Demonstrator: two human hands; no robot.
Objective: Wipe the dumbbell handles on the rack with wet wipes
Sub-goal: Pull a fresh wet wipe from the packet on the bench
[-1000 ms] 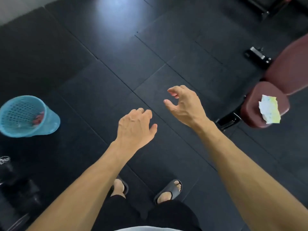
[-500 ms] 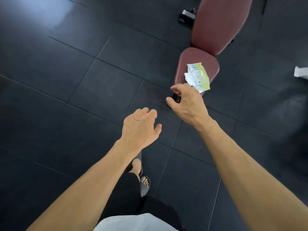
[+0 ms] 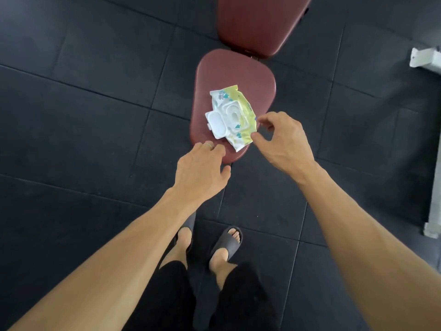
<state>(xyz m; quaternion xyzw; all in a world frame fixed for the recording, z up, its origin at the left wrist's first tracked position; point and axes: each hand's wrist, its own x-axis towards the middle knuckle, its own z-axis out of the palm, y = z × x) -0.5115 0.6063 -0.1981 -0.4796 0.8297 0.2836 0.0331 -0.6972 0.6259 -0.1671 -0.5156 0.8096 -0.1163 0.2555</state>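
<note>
Dumbbells and their rack are nowhere in our view; we see only the rubber floor (image 3: 83,111) and the dark red bench (image 3: 238,75), which serves as our desk here. On its seat lies the pack of wet wipes (image 3: 235,115), lid flipped open. Our left hand (image 3: 202,170) hovers at the seat's near edge, fingers relaxed, holding nothing. Our right hand (image 3: 284,142) is spread beside the pack's corner, thumb and fingers apart, empty. The light pack overhangs the seat edge, so we judge a one-handed tug could drag it off or pull several wipes.
</note>
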